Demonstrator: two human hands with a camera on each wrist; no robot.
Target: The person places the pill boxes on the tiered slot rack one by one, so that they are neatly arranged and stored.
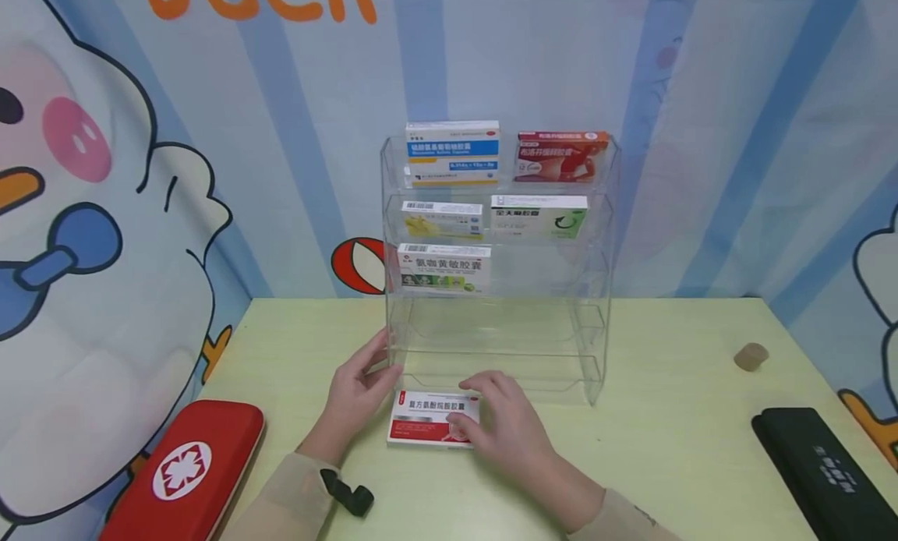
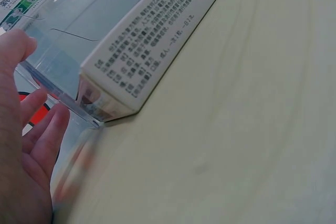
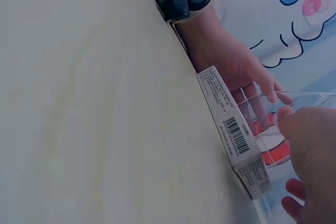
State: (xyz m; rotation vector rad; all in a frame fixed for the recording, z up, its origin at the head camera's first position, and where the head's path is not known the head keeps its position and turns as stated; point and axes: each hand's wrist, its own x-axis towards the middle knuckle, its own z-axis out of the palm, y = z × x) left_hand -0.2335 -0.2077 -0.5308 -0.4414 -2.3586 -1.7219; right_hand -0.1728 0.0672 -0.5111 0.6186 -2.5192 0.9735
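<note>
A white and red medicine box (image 1: 429, 430) is at the front foot of a clear tiered display rack (image 1: 596, 323), toward its left side. My right hand (image 1: 512, 428) hovers at the box's right end, thumb over its printed face and fingers loosely bent; whether it touches the box is hard to tell. On the rack's lower left, my left hand (image 1: 356, 393) holds the side panel, thumb in front and fingers outside. In the left wrist view, the box's long side (image 2: 152, 45) shows printed text. A barcode side (image 3: 231, 124) faces the right wrist camera.
Other medicine boxes fill upper tiers: a blue-white one (image 1: 452, 155), a red one (image 1: 561, 157), a yellow-white one (image 1: 442, 221), a green-white one (image 1: 539, 217) and another (image 1: 444, 270). A red case (image 1: 210, 440) lies left; a black case (image 1: 828, 471) and cork-like piece (image 1: 751, 357) lie right.
</note>
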